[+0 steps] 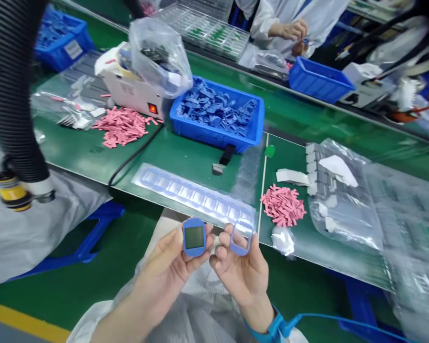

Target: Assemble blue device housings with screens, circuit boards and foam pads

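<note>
My left hand (168, 271) pinches a blue frame with a dark green square screen set in it (194, 237), held up in front of me. Just to its right, my right hand (241, 271) grips an empty blue frame (240, 237) between thumb and fingers. Both hands hover close together below the near edge of the green table (186, 157). A clear plastic strip of pockets (196, 193) lies on the table right behind the two frames. A blue wrist strap with a cord (277, 326) circles my right wrist.
A blue bin of blue frames (218, 114) stands behind the strip. Pink tab piles (282, 205) (123, 125) lie right and left. Clear bags of grey parts (339, 190) cover the right side. A white device (132, 88), a black ribbed hose (12, 85) and another worker (293, 24) are nearby.
</note>
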### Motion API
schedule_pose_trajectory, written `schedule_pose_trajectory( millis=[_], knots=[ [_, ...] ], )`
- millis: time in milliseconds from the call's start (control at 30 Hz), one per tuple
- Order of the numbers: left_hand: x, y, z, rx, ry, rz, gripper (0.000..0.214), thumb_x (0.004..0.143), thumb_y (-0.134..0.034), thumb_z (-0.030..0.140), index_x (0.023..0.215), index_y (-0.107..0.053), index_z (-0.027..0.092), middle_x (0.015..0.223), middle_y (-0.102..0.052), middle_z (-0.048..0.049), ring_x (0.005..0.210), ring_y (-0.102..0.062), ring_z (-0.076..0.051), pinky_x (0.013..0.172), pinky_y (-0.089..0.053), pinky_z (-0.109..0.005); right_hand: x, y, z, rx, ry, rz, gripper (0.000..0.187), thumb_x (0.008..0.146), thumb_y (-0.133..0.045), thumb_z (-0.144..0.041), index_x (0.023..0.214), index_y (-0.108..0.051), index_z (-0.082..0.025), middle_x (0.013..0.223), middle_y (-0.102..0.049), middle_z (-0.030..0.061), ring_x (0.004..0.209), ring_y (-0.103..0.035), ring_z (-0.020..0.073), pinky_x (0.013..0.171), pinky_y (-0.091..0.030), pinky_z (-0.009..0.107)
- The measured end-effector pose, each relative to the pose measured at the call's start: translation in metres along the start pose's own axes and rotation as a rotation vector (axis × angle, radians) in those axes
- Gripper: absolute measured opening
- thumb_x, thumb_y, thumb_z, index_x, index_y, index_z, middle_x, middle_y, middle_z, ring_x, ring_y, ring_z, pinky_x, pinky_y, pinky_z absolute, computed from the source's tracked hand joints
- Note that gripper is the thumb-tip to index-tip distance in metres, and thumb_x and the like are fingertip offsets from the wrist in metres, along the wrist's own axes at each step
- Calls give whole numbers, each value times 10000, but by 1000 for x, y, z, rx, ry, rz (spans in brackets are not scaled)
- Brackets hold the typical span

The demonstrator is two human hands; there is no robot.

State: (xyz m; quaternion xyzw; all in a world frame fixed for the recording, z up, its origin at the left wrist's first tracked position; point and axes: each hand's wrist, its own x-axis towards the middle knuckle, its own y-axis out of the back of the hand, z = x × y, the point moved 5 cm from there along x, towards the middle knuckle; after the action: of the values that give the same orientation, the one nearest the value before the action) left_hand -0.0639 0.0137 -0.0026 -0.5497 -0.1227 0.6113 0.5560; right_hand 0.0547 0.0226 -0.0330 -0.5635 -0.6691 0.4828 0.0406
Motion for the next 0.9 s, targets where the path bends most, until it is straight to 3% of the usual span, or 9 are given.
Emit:
schedule_pose_trajectory(
  millis=[167,367,600,767,900],
  knots=[
    [14,-32,-26,-4,90,-42,219,719,-752,375,887,-764,234,935,-785,11,899,-721,-160,758,-571,-152,-10,18,-17,64,52,45,458,646,-671,-672,855,-676,-264,782,-721,48,626,-677,175,566,-541,314],
    [24,-38,-44,47,121,21,228,760,-710,394,930,-746,247,1009,-771,-7,1021,-684,-211,841,-573,-238,-25,30,-49,-17,293,94,414,711,-660,-623,942,-692,-281,740,-727,49,610,-686,164,550,-556,284],
    [32,-40,-54,164,21,90,302,688,-746,469,904,-761,259,1026,-767,-24,1108,-634,-257,959,-501,-331,-60,42,-79,-535,703,268,257,838,-644,-375,1076,-639,-277,1075,-719,81,965,-697,253,851,-570,455],
    [36,-39,-62,305,-103,152,358,604,-778,519,865,-777,272,1024,-767,-38,1126,-612,-289,1024,-426,-385,-71,21,-83,-1138,896,394,415,797,-704,-249,1197,-604,-301,1050,-732,38,888,-719,208,747,-604,295],
    [35,-37,-64,396,-191,118,282,646,-755,502,846,-781,305,1052,-754,-25,1121,-604,-288,1020,-419,-396,-69,0,-83,-1331,1022,363,480,856,-636,-273,1315,-501,-315,1071,-722,41,803,-725,175,702,-604,270]
  ],
)
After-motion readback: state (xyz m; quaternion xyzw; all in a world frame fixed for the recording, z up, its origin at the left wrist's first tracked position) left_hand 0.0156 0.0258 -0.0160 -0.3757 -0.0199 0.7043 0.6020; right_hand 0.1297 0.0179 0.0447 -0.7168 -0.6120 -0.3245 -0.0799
